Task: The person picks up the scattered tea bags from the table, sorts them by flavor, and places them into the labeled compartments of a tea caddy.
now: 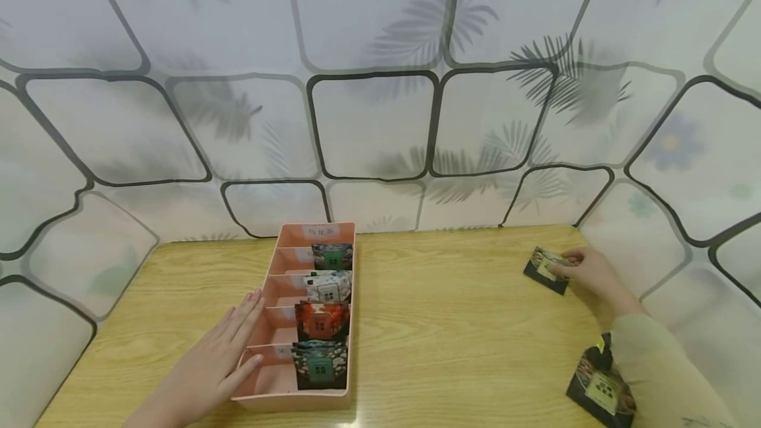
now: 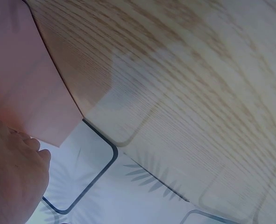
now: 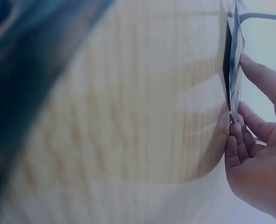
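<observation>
On the right of the table, my right hand [image 1: 594, 276] pinches a black tea sachet [image 1: 538, 273] with a pale label. In the right wrist view the thumb lies on the sachet's [image 3: 236, 70] printed face, and the other fingers are at its lower edge. My left hand [image 1: 211, 355] rests along the left side of a pink divided box [image 1: 291, 403], its fingers fairly straight. Upright in the box's right half are tea sachets: dark green ones [image 1: 321, 368] in front, then red ones [image 1: 321, 322], whitish ones [image 1: 329, 288] and a dark one [image 1: 333, 257].
Another dark sachet [image 1: 603, 392] with a pale green label lies near the right sleeve [image 1: 660, 362], partly covered by it. White paper-labelled dividers split the box, and its rear compartment holds no sachets. Patterned cloth walls [image 1: 380, 131] border the wooden table [image 1: 446, 322].
</observation>
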A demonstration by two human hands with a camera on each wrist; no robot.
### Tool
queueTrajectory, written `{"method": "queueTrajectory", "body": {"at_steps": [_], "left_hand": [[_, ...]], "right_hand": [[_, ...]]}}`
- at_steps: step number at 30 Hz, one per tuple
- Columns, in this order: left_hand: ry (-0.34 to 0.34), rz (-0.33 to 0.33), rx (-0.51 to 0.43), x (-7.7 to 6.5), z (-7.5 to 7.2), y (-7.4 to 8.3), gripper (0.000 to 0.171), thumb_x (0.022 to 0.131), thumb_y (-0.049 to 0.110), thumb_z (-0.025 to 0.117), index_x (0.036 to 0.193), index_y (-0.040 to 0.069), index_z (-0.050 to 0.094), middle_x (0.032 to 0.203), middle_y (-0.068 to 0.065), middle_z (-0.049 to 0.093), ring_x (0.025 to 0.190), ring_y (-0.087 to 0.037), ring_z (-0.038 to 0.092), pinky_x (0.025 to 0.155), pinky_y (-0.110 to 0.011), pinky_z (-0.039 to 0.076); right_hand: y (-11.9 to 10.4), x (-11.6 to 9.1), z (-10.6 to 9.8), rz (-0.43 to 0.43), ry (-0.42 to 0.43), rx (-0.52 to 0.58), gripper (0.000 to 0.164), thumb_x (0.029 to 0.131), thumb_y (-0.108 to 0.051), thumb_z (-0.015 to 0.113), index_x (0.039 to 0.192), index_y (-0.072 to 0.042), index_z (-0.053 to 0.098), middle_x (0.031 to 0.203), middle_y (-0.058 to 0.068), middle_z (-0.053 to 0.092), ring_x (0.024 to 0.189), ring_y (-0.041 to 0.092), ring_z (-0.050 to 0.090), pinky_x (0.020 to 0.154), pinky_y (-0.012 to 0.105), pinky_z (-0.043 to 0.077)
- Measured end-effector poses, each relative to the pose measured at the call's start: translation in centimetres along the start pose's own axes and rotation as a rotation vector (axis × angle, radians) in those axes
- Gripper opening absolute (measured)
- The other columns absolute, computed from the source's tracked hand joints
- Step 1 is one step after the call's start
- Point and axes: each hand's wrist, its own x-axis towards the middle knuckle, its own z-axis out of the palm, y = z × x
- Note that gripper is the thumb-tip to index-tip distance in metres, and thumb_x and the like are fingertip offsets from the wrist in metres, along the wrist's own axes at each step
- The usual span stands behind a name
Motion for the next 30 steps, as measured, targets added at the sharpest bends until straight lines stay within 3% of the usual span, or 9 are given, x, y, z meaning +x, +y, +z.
{"method": "queueTrajectory", "body": {"at_steps": [9, 17, 24, 30], "left_hand": [[0.014, 0.008, 0.015, 0.0, 0.0, 0.0, 0.079, 0.105, 0.041, 0.063, 0.167, 0.003, 0.030, 0.172, -0.018, 0.036, 0.159, 0.008, -0.017, 0.128, -0.010, -0.012], [0.020, 0.014, 0.007, 0.0, 0.1, -0.2, 0.079, 0.105, 0.040, 0.062, 0.167, 0.003, 0.029, 0.172, -0.019, 0.035, 0.159, 0.007, -0.017, 0.128, -0.010, -0.012], [0.016, 0.022, 0.006, 0.0, -0.1, -0.2, 0.079, 0.105, 0.040, 0.064, 0.167, 0.003, 0.030, 0.172, -0.019, 0.036, 0.159, 0.007, -0.016, 0.128, -0.010, -0.012], [0.004, 0.024, 0.001, 0.0, -0.1, -0.3, 0.079, 0.105, 0.039, 0.064, 0.167, 0.003, 0.029, 0.172, -0.019, 0.035, 0.159, 0.007, -0.018, 0.127, -0.009, -0.013]], "right_hand": [[-0.2, 0.3, 0.1, 0.047, -0.053, 0.025, 0.073, 0.103, -0.041, 0.069, 0.138, 0.020, 0.051, 0.136, 0.044, 0.054, 0.122, 0.057, 0.056, 0.103, 0.065, 0.052], [-0.2, 0.7, 0.1, 0.031, -0.056, 0.014, 0.067, 0.101, -0.040, 0.070, 0.130, 0.017, 0.053, 0.125, 0.041, 0.059, 0.112, 0.051, 0.061, 0.092, 0.057, 0.056], [-0.4, 0.7, 0.0, 0.012, -0.016, 0.043, 0.052, 0.102, -0.028, 0.069, 0.124, 0.017, 0.054, 0.114, 0.034, 0.063, 0.104, 0.043, 0.064, 0.081, 0.039, 0.054], [0.3, 1.1, 0.2, 0.030, 0.070, 0.093, 0.035, 0.099, -0.014, 0.062, 0.116, 0.017, 0.060, 0.099, 0.022, 0.071, 0.085, 0.018, 0.063, 0.071, 0.021, 0.048]]}}
